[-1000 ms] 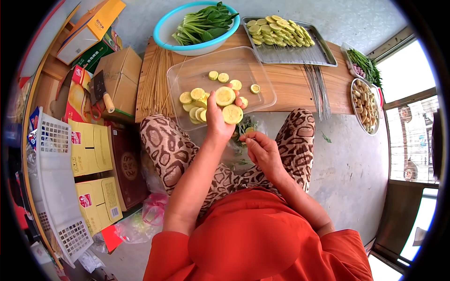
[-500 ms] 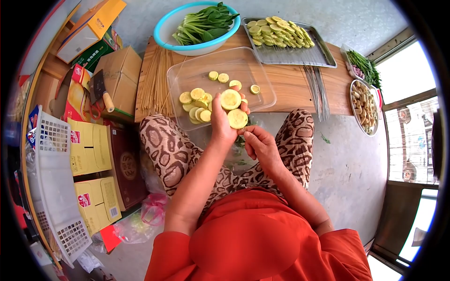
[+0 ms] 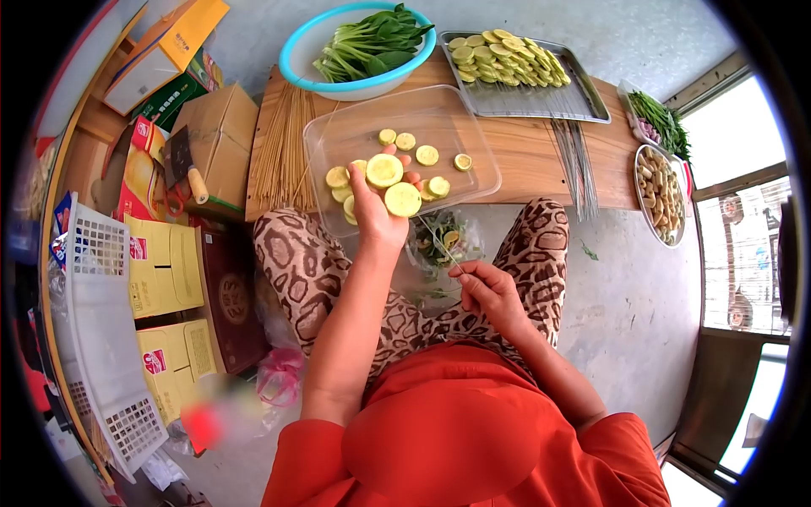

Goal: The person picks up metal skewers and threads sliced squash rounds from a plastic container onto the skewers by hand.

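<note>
My left hand point(image 3: 380, 211) is over the near edge of a clear plastic tray point(image 3: 486, 182), with two pale green-yellow round slices point(image 3: 403, 199) held in it. Lower right, my right hand point(image 3: 492, 296) pinches a thin skewer point(image 3: 439, 241) that runs up to the lower slice. More round slices point(image 3: 427, 155) lie in the tray beneath and around my left fingers. Part of the skewer is too thin to follow.
Leafy greens fill a blue-rimmed basin point(image 3: 291, 68). Sliced rounds lie on a metal tray point(image 3: 591, 101) beside metal skewers point(image 3: 574, 169). Wooden sticks point(image 3: 283, 152) are at left, a plate of brown pieces point(image 3: 659, 194) at right. A cleaver point(image 3: 179, 154) is by boxes.
My left hand has moved left with the slices. My right hand has moved down and right, away from them, so more of the skewer shows between my hands.
</note>
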A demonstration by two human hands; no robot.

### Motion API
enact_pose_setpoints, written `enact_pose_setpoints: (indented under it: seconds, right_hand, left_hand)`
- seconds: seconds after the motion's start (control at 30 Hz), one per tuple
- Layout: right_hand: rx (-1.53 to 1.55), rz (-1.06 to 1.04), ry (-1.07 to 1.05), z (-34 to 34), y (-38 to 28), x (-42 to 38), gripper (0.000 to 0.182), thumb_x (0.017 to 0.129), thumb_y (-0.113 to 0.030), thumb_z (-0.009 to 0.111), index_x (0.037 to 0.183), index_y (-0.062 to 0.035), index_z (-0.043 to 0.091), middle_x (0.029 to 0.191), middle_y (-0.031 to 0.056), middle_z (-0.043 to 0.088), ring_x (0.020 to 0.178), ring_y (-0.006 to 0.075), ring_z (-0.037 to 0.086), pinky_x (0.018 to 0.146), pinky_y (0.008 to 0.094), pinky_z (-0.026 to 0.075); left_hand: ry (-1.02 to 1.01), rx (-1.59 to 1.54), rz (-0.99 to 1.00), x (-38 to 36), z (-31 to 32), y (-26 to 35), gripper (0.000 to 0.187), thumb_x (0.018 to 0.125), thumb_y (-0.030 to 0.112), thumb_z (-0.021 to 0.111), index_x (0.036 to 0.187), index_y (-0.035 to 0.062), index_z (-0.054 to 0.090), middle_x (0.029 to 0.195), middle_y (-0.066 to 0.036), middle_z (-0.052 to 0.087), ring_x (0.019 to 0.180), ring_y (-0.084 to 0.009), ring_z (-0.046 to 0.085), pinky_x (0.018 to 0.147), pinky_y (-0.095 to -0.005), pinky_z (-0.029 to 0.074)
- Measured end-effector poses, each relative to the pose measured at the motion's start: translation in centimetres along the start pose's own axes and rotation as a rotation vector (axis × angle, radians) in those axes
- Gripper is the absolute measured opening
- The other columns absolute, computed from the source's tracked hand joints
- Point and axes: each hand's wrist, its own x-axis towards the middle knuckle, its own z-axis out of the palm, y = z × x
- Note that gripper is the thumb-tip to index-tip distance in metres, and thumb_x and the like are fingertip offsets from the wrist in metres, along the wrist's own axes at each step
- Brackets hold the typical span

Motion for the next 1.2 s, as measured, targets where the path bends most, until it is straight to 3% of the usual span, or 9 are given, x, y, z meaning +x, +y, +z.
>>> enact_pose_setpoints:
  seconds: [0.23,0.27,0.63,0.83,1.2]
  right_hand:
    - [0.221,0.075,0.086,-1.0,-1.0,1.4,0.018,0.096,-0.016,0.048,0.103,-0.0050,0.061,0.056,-0.0016,0.049,0.046,0.0055,0.041,0.043,0.0180,0.033]
    - [0.251,0.024,0.102,-1.4,-0.7,1.8,0.018,0.095,-0.016,0.049,0.101,-0.0059,0.062,0.056,-0.0007,0.049,0.045,0.0061,0.041,0.042,0.0196,0.032]
    - [0.130,-0.126,0.317,-12.2,-4.7,8.6,0.022,0.096,-0.017,0.046,0.105,-0.0010,0.059,0.057,-0.0004,0.048,0.044,0.0069,0.039,0.042,0.0195,0.032]
    - [0.027,-0.235,0.371,-19.2,-8.4,14.7,0.020,0.093,-0.015,0.050,0.100,0.0015,0.059,0.059,0.0007,0.052,0.048,0.0067,0.044,0.045,0.0196,0.033]
    - [0.049,-0.126,0.536,-27.2,-12.7,30.2,0.013,0.086,-0.010,0.054,0.088,0.0015,0.060,0.058,0.0063,0.053,0.039,0.0119,0.042,0.035,0.0253,0.030]
  left_hand:
    - [0.179,0.176,0.000,0.2,-0.8,-1.2,0.066,0.094,0.058,0.027,0.132,0.0052,0.041,0.117,-0.011,0.053,0.095,-0.0261,0.055,0.084,-0.0403,0.046]
    - [0.115,0.157,-0.020,0.3,-1.7,-1.4,0.065,0.094,0.057,0.029,0.134,0.0057,0.038,0.120,-0.010,0.050,0.100,-0.0249,0.053,0.086,-0.0411,0.045]
    - [0.113,0.247,-0.148,-0.4,-0.6,-2.2,0.058,0.098,0.049,0.028,0.134,0.0047,0.039,0.116,-0.009,0.051,0.094,-0.0189,0.053,0.083,-0.0351,0.046]
    - [0.102,0.218,-0.167,0.0,-0.4,-2.6,0.059,0.096,0.051,0.032,0.128,0.0029,0.043,0.110,-0.008,0.053,0.087,-0.0182,0.055,0.079,-0.0337,0.047]
    - [0.143,0.172,-0.187,0.1,0.5,-2.6,0.052,0.097,0.047,0.034,0.119,0.0017,0.048,0.105,-0.009,0.056,0.082,-0.0183,0.056,0.076,-0.0335,0.047]
